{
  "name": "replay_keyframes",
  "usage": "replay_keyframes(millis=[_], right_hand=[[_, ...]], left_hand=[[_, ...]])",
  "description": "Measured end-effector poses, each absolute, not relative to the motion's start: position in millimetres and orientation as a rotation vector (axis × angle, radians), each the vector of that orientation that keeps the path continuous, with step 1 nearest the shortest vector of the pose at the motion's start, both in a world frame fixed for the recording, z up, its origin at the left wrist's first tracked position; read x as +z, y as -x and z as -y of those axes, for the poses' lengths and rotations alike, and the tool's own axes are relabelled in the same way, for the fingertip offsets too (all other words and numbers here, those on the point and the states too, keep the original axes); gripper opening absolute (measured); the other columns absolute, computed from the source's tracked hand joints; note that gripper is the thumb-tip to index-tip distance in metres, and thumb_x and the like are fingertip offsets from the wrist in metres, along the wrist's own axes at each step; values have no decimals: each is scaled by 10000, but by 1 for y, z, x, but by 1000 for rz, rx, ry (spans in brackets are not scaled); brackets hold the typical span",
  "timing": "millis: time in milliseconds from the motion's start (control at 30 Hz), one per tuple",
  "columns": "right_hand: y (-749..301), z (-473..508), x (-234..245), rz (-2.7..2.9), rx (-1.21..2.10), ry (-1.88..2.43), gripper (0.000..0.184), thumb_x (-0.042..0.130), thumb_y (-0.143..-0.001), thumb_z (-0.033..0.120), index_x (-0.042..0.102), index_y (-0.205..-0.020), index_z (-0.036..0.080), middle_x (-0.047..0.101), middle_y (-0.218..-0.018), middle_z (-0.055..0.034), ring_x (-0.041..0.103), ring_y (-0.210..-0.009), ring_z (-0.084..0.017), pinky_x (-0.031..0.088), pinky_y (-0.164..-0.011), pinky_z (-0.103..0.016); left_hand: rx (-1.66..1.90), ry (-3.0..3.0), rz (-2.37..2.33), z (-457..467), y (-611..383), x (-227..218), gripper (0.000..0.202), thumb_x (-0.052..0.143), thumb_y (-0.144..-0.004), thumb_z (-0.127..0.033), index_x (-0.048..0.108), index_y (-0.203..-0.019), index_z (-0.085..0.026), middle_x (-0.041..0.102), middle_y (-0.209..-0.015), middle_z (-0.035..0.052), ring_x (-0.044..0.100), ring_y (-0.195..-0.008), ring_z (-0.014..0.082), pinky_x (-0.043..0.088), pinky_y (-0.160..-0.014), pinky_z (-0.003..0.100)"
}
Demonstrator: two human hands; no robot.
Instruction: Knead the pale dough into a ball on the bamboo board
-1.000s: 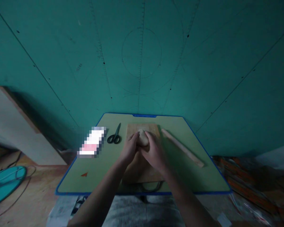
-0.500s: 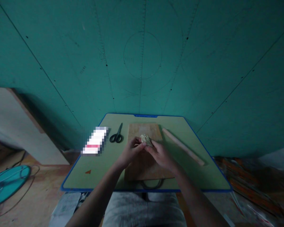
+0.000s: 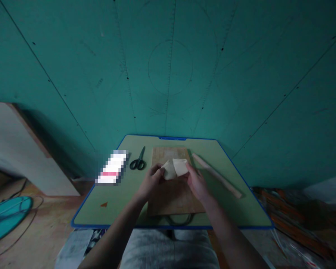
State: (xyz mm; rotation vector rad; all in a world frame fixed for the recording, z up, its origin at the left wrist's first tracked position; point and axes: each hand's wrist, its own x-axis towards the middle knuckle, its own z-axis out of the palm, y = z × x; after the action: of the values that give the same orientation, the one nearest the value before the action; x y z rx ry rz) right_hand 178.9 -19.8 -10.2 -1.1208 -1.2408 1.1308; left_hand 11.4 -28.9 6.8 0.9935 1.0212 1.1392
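Observation:
Between my hands, above the wooden cutting board (image 3: 175, 198), is a pale piece of dough (image 3: 180, 167), spread wide with a crease or split down its middle. My left hand (image 3: 152, 181) pinches its left end, fingers curled behind and partly hidden. On the other end, my right hand (image 3: 197, 182) grips with the thumb in front. Whether the two halves are joined at the crease, I cannot tell. To the right of the board lies a wooden rolling pin (image 3: 217, 175), slanting toward the table's right corner.
Black-handled scissors (image 3: 138, 162) lie left of the board, beside a blurred-out phone (image 3: 112, 168). A small orange triangle (image 3: 103, 204) is on the blue-edged table (image 3: 123, 209). The green wall (image 3: 168, 74) rises right behind. A pale panel (image 3: 25, 149) leans at left.
The dough was bunched small and wrinkled between my fingertips; now it is stretched out wide and smooth. My hands have moved apart, the right one farther to the right.

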Motion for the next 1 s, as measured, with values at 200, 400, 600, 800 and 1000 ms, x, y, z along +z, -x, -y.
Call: replay_keyframes(millis=[200,400,600,800,1000], right_hand=[[-169,18,-14,941,1335,969,368,609,-812,542,678,-995,231,739,-1036,-82,683,-1010,-270,565,-800,-386],[-170,22,-13,683,1498,826,293,712,-773,465,704,-936,221,749,-1025,-64,679,-1014,-246,565,-811,-352],[-173,22,-12,454,1651,787,175,646,-868,355,702,-947,210,759,-988,-58,694,-952,-191,568,-784,-285],[-179,27,-6,620,1662,892,268,676,-834,447,674,-974,218,738,-871,-36,694,-814,-167,552,-743,-285],[-156,34,3,857,1467,914,481,720,-748,421,585,-1180,257,719,-1056,-34,687,-943,-213,538,-810,-340]], left_hand=[[1229,-907,-974,32,-15,7,348,704,-695,-418,577,-907,-173,638,-848,14,619,-773,159,504,-677,259],[1241,-869,-947,34,-12,9,422,816,-602,-342,548,-875,-163,648,-788,-4,615,-716,139,474,-634,225],[1265,-701,-829,37,-10,5,459,880,-512,-310,527,-766,-162,611,-698,-32,569,-608,87,442,-567,178],[1470,-888,-993,34,-6,10,394,814,-569,-270,599,-885,-172,666,-766,-19,613,-685,131,486,-644,230],[1415,-1192,-970,47,-27,14,268,717,-700,-258,620,-933,-168,684,-935,45,652,-852,184,523,-771,295]])
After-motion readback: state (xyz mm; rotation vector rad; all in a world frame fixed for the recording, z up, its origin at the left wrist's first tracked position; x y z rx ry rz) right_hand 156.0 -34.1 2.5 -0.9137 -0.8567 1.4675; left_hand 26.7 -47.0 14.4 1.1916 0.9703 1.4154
